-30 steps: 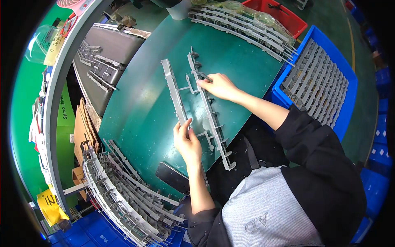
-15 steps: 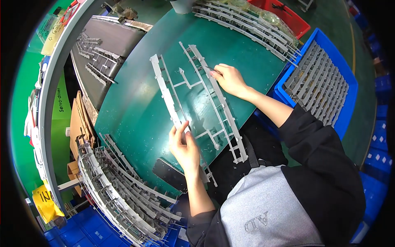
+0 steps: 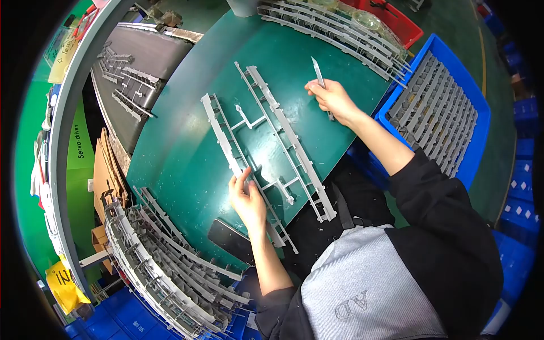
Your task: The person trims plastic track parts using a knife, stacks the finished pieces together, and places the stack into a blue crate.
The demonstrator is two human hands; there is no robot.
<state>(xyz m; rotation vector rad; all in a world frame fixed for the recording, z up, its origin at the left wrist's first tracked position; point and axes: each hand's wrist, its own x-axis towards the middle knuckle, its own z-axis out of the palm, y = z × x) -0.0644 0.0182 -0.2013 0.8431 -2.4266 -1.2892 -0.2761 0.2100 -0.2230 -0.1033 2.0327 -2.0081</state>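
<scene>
A grey moulded plastic frame (image 3: 292, 139), made of two long strips joined by thin runners, lies at a slant over the green table. My left hand (image 3: 247, 198) grips its left strip (image 3: 222, 136) near the lower part, fingers wrapped round the edge. To the right of the frame, my right hand (image 3: 333, 100) is raised off it and holds a slim pointed metal tool (image 3: 318, 72), whose tip points up and away from me. The frame's lower end reaches past the table's near edge.
Stacked similar strips stand at lower left (image 3: 164, 266) and at the table's far edge (image 3: 334, 34). A blue crate (image 3: 480, 141) of strips is at right, a red bin (image 3: 405, 28) behind. A dark phone-like slab (image 3: 231, 241) lies near my left wrist; a conveyor (image 3: 153, 51) runs at left.
My right hand has moved off the right strip, out to the right, and the pointed tool now shows clearly in it. The frame's upper end has shifted slightly left, with my left hand still on it.
</scene>
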